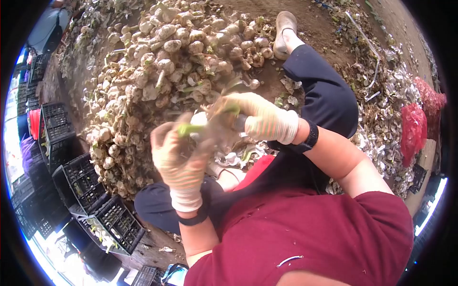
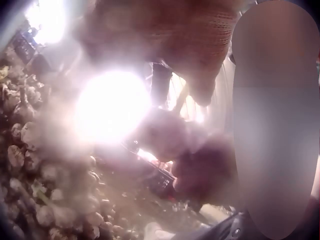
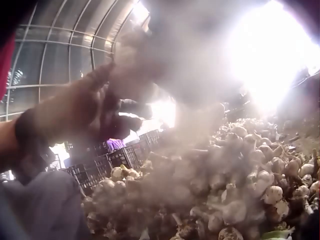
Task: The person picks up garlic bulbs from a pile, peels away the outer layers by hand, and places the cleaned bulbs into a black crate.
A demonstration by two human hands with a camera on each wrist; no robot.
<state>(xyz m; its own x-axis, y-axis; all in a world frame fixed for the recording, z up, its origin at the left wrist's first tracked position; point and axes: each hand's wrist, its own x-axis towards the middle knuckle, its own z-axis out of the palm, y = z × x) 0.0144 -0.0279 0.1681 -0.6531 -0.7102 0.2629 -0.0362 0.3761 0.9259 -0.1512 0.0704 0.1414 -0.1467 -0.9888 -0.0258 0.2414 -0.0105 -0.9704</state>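
Both hands wear pale striped knit gloves and meet over the lap. My left hand [image 1: 180, 159] holds a garlic bulb [image 1: 199, 118] whose green stalk [image 1: 190, 129] lies across its fingers; motion blurs this hand. Beside it, my right hand [image 1: 267, 117] has its fingers curled round a grey, smooth thing [image 1: 239, 123], whose kind I cannot tell. Brownish, blurred leafy matter shows between the hands. In the left wrist view, a blurred rounded shape [image 2: 164, 132] lies between the hands. Glare and haze veil the right wrist view, where the left hand [image 3: 85, 107] reaches in from the left.
A large heap of garlic [image 1: 162, 62] spreads ahead and to the left. Black plastic crates [image 1: 117, 224] line the left side. Loose papery skins [image 1: 381, 112] cover the ground at right, near red mesh bags [image 1: 412, 133]. The person's shod foot [image 1: 285, 33] extends forward beside the heap.
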